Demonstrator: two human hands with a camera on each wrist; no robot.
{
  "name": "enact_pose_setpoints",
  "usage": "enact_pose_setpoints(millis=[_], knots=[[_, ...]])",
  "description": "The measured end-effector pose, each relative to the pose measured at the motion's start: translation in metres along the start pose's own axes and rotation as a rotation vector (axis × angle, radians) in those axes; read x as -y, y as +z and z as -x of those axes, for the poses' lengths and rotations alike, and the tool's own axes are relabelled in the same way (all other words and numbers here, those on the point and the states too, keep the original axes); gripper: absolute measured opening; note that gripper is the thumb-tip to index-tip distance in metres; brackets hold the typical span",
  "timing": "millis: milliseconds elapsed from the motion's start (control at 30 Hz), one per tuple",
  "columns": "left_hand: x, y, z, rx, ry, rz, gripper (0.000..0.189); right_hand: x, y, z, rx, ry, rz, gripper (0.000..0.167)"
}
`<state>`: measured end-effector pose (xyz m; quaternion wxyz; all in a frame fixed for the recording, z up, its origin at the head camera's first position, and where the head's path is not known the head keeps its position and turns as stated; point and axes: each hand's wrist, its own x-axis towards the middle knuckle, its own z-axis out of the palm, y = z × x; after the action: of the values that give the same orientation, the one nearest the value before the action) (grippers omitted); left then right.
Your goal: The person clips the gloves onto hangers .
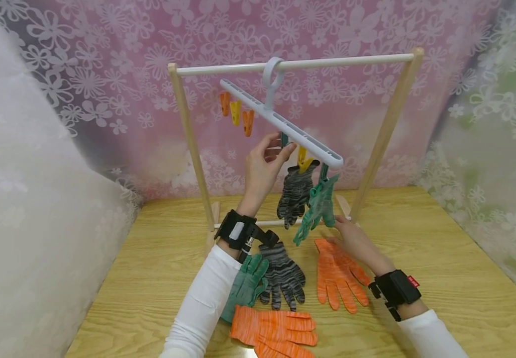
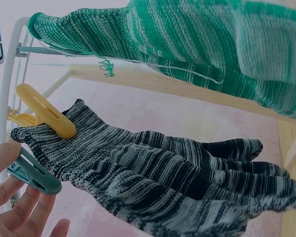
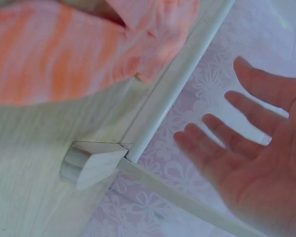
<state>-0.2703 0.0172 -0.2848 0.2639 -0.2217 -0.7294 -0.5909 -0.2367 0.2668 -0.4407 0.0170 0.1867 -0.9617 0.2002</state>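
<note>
A dark green clothespin (image 2: 37, 173) hangs under the light blue hanger (image 1: 280, 119); my left hand (image 1: 261, 166) pinches it between thumb and fingers. Next to it, a yellow clothespin (image 2: 47, 111) grips the cuff of a black-and-grey knit glove (image 2: 153, 173). At the hanger's near end, a green glove (image 1: 322, 204) hangs from another green clothespin (image 1: 324, 172). My right hand (image 1: 358, 243) is low behind that glove, above the top of an orange glove (image 1: 338, 273) on the table. In the right wrist view its fingers (image 3: 246, 148) are spread, holding nothing.
The hanger hooks over the white bar (image 1: 352, 60) of a wooden-legged rack (image 1: 387, 129). Two orange clothespins and a yellow clothespin (image 1: 235, 113) hang at its far end. On the table (image 1: 150, 283) lie another green glove (image 1: 246, 286), a black-and-grey glove (image 1: 282, 273) and another orange glove (image 1: 271, 328).
</note>
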Motion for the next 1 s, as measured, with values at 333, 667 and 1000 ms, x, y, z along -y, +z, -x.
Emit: enact_pose_setpoints(millis=[333,667,1000], knots=[[0.0,0.0,-0.001,0.004,0.005,-0.023,0.045,-0.007,0.004,-0.007,0.058,0.178,0.024,0.041],[0.0,-0.002,0.0,0.026,0.009,-0.033,0.044,-0.019,0.013,-0.016,0.128,0.181,-0.007,0.023],[-0.001,-0.003,-0.001,0.027,0.008,-0.021,0.043,-0.03,0.017,-0.024,0.174,0.142,-0.098,0.021]])
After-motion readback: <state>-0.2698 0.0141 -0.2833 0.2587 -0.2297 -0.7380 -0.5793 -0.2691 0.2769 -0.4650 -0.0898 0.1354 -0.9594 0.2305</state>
